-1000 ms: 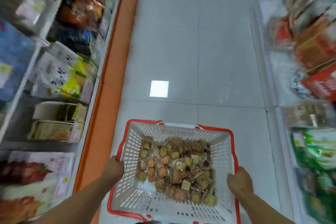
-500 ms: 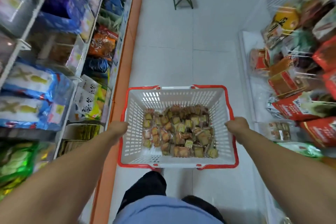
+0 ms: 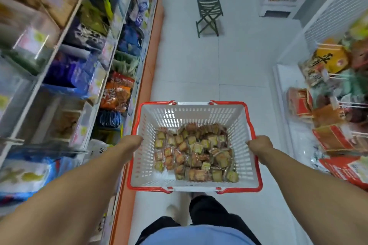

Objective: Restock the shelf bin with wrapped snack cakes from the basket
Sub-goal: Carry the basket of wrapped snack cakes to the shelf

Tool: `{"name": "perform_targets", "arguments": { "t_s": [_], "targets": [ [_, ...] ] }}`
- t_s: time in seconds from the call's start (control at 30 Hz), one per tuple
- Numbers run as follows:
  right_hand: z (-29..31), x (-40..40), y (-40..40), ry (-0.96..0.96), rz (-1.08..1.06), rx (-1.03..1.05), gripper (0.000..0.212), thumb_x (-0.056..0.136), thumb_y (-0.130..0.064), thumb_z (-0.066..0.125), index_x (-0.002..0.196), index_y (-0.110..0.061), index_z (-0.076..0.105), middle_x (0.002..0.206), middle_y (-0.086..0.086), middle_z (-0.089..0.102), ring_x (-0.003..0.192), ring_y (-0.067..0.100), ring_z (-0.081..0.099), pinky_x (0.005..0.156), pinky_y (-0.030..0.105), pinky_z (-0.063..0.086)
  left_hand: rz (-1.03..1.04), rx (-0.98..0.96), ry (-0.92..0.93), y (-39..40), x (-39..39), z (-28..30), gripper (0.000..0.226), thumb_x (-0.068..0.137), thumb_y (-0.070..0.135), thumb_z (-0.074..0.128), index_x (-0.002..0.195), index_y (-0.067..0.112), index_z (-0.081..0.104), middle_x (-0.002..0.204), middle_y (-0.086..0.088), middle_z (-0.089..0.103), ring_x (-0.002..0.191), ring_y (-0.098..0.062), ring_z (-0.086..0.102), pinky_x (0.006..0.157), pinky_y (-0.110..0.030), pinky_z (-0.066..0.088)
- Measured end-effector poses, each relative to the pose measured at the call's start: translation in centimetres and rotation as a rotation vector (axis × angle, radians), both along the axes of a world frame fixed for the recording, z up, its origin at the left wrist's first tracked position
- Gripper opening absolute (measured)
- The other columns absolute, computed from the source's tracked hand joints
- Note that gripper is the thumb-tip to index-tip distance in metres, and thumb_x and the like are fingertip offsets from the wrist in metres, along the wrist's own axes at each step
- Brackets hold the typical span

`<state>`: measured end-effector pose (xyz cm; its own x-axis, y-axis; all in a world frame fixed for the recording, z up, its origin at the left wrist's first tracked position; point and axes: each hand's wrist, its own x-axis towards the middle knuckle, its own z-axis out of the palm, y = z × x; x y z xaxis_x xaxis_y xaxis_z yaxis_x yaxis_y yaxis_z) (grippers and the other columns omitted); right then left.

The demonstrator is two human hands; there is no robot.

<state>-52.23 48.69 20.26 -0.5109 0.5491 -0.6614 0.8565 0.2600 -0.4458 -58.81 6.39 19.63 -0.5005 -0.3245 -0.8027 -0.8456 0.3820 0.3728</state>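
Observation:
A white slatted basket (image 3: pixel 191 113) with a red rim hangs in front of me above the aisle floor. Several wrapped snack cakes (image 3: pixel 196 152), orange and yellow-green, lie heaped on its bottom. My left hand (image 3: pixel 131 142) grips the basket's left rim and my right hand (image 3: pixel 258 145) grips the right rim, fingers curled over the edge. Clear shelf bins (image 3: pixel 59 117) line the shelves on my left; which bin takes the cakes I cannot tell.
Shelves of bagged snacks (image 3: pixel 117 93) run along the left above an orange base strip (image 3: pixel 147 77). Hanging packets on pegs (image 3: pixel 326 105) fill the right side. A dark green folding stool (image 3: pixel 209 16) stands on the white tiled floor ahead.
The basket has been lifted from near the floor to waist height, both hands still on its rims. The view has tilted up along the aisle, bringing the stool into sight.

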Motion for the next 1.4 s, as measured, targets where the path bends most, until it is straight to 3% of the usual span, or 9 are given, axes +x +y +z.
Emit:
{"name": "perform_targets", "arguments": {
  "t_s": [0.27, 0.4, 0.53, 0.87, 1.07, 1.13, 1.2, 1.3, 1.4],
  "targets": [
    [2.3, -15.6, 4.6, -0.011, -0.022, -0.019, 0.035, 0.092, -0.010, 0.068, 0.120, 0.011, 0.061, 0.116, 0.027, 0.066, 0.106, 0.043, 0.064, 0.095, 0.049, 0.054, 0.036, -0.066, 0.041, 5.6, -14.1, 2.6, 0.048, 0.102, 0.022, 0.055, 0.139, -0.008, 0.048, 0.135, -0.024, 0.057, 0.119, -0.042, 0.058, 0.097, -0.046, 0.052],
    [2.9, -24.0, 6.2, -0.015, -0.019, 0.002, 0.034, 0.092, -0.010, 0.068, 0.118, 0.011, 0.061, 0.115, 0.028, 0.066, 0.105, 0.044, 0.064, 0.094, 0.050, 0.055, 0.052, -0.069, 0.058, 7.2, -21.5, 2.7, 0.055, 0.099, 0.025, 0.057, 0.143, -0.008, 0.047, 0.140, -0.024, 0.057, 0.121, -0.042, 0.059, 0.102, -0.050, 0.052],
    [3.0, -33.4, 7.1, -0.026, -0.009, 0.064, 0.035, 0.092, -0.010, 0.068, 0.119, 0.012, 0.061, 0.118, 0.028, 0.066, 0.108, 0.044, 0.064, 0.095, 0.049, 0.054, 0.042, -0.062, 0.076, 8.1, -30.3, 1.6, 0.050, 0.097, 0.023, 0.056, 0.135, -0.008, 0.054, 0.131, -0.025, 0.062, 0.113, -0.042, 0.064, 0.097, -0.053, 0.055],
    [4.7, -57.8, 8.6, -0.049, -0.016, 0.119, 0.033, 0.093, -0.006, 0.065, 0.118, 0.015, 0.061, 0.121, 0.029, 0.064, 0.112, 0.043, 0.063, 0.098, 0.048, 0.052, 0.014, -0.051, 0.083, 10.5, -54.2, 2.2, 0.047, 0.099, 0.022, 0.054, 0.135, -0.008, 0.053, 0.133, -0.027, 0.061, 0.117, -0.044, 0.062, 0.100, -0.052, 0.053],
    [3.7, -72.3, 10.8, -0.029, 0.022, 0.090, 0.032, 0.092, -0.005, 0.066, 0.116, 0.015, 0.061, 0.119, 0.030, 0.065, 0.111, 0.044, 0.063, 0.098, 0.049, 0.052, 0.010, -0.168, 0.067, 12.6, -67.9, 2.2, 0.042, 0.098, 0.025, 0.056, 0.123, -0.008, 0.057, 0.119, -0.024, 0.065, 0.106, -0.039, 0.065, 0.088, -0.040, 0.056],
    [3.4, -77.2, 11.6, -0.020, 0.033, 0.092, 0.033, 0.091, -0.004, 0.066, 0.118, 0.015, 0.060, 0.120, 0.030, 0.064, 0.113, 0.044, 0.062, 0.098, 0.049, 0.052, -0.001, -0.184, 0.057, 13.4, -72.0, 2.5, 0.031, 0.098, 0.023, 0.055, 0.109, -0.005, 0.056, 0.102, -0.018, 0.062, 0.090, -0.033, 0.061, 0.071, -0.036, 0.047],
    [3.5, -81.8, 12.4, -0.015, 0.042, 0.084, 0.033, 0.091, -0.004, 0.066, 0.118, 0.014, 0.060, 0.121, 0.029, 0.064, 0.112, 0.044, 0.063, 0.098, 0.048, 0.053, 0.016, -0.201, 0.055, 14.1, -75.8, 2.8, 0.022, 0.097, 0.021, 0.055, 0.100, -0.001, 0.054, 0.089, -0.015, 0.054, 0.079, -0.028, 0.051, 0.065, -0.035, 0.038],
    [4.2, -88.0, 13.4, -0.016, 0.071, 0.077, 0.030, 0.092, -0.006, 0.065, 0.115, 0.013, 0.061, 0.117, 0.029, 0.065, 0.107, 0.043, 0.064, 0.094, 0.048, 0.055, 0.016, -0.218, 0.043, 15.0, -81.0, 3.5, 0.025, 0.098, 0.021, 0.054, 0.099, -0.003, 0.057, 0.095, -0.017, 0.059, 0.086, -0.030, 0.056, 0.068, -0.035, 0.041],
    [4.8, -94.4, 14.1, -0.015, 0.100, 0.079, 0.021, 0.092, -0.005, 0.065, 0.105, 0.011, 0.062, 0.113, 0.028, 0.067, 0.102, 0.042, 0.066, 0.092, 0.047, 0.056, 0.081, -0.190, 0.030, 15.4, -85.6, 3.7, 0.029, 0.096, 0.023, 0.056, 0.105, -0.005, 0.059, 0.103, -0.020, 0.066, 0.096, -0.034, 0.066, 0.076, -0.038, 0.054]
  ]
}}
